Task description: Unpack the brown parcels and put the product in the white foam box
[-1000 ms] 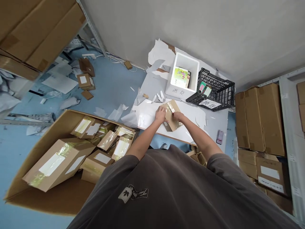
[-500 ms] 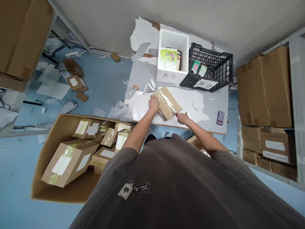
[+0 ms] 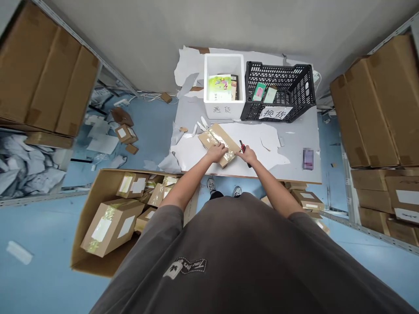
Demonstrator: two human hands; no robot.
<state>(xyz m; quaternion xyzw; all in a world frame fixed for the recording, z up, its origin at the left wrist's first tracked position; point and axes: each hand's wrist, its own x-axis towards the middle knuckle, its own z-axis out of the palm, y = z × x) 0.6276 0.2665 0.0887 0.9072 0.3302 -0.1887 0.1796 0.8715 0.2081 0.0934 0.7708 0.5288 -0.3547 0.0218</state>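
A small cardboard box [image 3: 214, 131] with shiny clear tape along its top lies at an angle near the front of the white table. My left hand [image 3: 217, 152] is on the box, its fingers curled at the taped seam. A red and black utility knife [image 3: 242, 146] is in the closed grip of my right hand [image 3: 246, 158], pointing up and away from the tape. The fingertips of that hand touch the box's right edge. Whether the knife's blade is out is too small to tell.
Behind the box stand a white foam box [image 3: 224, 111] holding books and a black plastic crate [image 3: 278, 114] with small packs. A phone [image 3: 308, 158] lies at the table's right. Several parcels fill a large carton [image 3: 78, 250] at lower left. Shelves with cartons [image 3: 363, 117] flank the table.
My left hand has moved from the box's left edge onto its taped top. My right hand has turned the knife up, away from the seam. The view has shifted.
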